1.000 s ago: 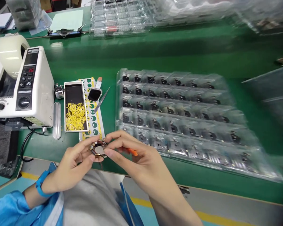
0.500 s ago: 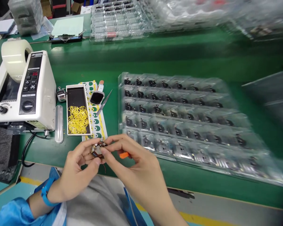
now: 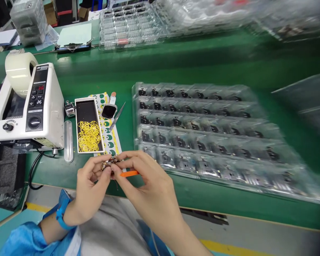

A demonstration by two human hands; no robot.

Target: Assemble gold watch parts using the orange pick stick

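Observation:
Both hands meet over the near edge of the bench around a small electronic assembly (image 3: 110,161) with copper-coloured and dark parts and a thin wire hanging below. My left hand (image 3: 89,188) pinches it between thumb and fingers from the left. From the right, my right hand (image 3: 152,185) has thumb and fingertips closed on the same assembly, and a slim orange stick (image 3: 129,173) lies within its grip. Fingers hide much of the assembly. Just beyond the hands stands a white box (image 3: 102,142) holding yellow rings (image 3: 89,137).
A tape dispenser (image 3: 49,106) stands left, beside a clear oblong strip (image 3: 68,142). Behind the hands lie a watch (image 3: 108,111), tweezers (image 3: 117,116) and a punched sheet (image 3: 110,144). A clear compartment tray (image 3: 136,124) with black parts covers the right; a clipboard (image 3: 74,34) lies at the back.
The assembly has tilted in my fingers and shows less of its face. My left thumb has moved up onto it, and the orange stick has shifted left and shows more length.

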